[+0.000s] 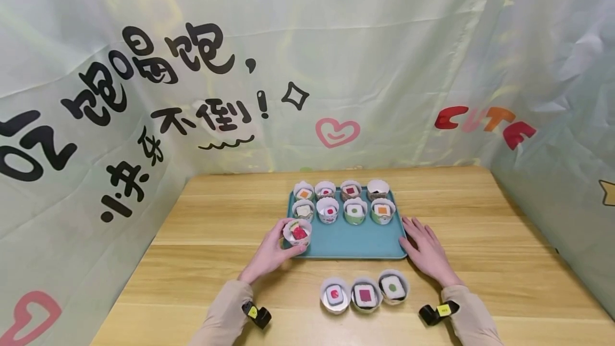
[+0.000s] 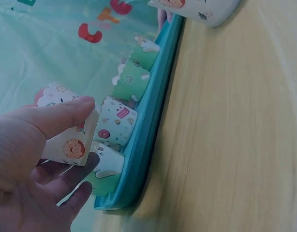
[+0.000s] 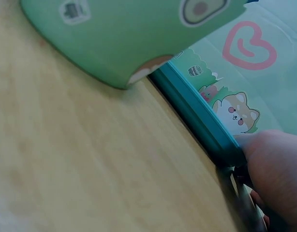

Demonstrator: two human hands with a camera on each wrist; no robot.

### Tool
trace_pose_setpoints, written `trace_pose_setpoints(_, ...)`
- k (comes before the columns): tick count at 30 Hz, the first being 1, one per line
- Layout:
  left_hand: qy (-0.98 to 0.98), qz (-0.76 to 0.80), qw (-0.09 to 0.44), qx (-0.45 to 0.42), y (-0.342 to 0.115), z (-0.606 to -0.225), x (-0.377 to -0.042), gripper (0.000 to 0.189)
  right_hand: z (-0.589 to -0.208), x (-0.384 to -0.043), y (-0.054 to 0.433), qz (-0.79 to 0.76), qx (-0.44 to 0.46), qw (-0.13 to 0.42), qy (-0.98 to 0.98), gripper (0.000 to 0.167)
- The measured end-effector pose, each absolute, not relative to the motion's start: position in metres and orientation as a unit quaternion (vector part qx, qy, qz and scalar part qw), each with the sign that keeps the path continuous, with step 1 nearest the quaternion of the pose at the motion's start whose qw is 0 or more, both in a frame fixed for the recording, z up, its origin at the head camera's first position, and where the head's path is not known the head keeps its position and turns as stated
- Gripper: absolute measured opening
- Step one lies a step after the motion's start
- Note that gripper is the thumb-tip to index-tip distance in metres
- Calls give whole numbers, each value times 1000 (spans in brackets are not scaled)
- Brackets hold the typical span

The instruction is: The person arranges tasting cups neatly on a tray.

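My left hand (image 1: 269, 254) holds a paper baking cup (image 1: 298, 233) by its sides, thumb on the near side, over the left edge of the blue tray (image 1: 355, 244). Something red shows inside this cup, and the left wrist view shows a donut print on its wall (image 2: 73, 148). My right hand (image 1: 427, 251) lies at the tray's right edge with fingers extended, thumb near the front right corner. Two rows of similar cups stand on the back half of the tray, among them a green-printed cup (image 1: 355, 211). Most contain white square pieces with coloured centres.
Three more cups stand on the wooden table (image 1: 192, 276) in front of the tray: one with a red mark (image 1: 334, 295), one with a purple square (image 1: 367, 295), one with a green dot (image 1: 394, 287). A printed cloth (image 1: 375, 68) hangs behind and beside the table.
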State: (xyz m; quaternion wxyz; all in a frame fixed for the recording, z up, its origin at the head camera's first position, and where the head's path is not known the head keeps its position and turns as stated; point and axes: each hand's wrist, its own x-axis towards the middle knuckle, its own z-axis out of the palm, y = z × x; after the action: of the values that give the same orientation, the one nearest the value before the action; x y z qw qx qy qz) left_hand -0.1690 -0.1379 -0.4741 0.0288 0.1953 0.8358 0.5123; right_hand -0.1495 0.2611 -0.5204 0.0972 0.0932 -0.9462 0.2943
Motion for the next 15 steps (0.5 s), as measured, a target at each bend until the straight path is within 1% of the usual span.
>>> trace_pose_setpoints(6,849,495,37,183,-137,-478,-173,61,-521,-149,261,297,95,99,-945,55)
trace_pose_setpoints(15,856,481,35,186,-136,-484,-178,63,-522,-149,261,297,95,100,-945,55)
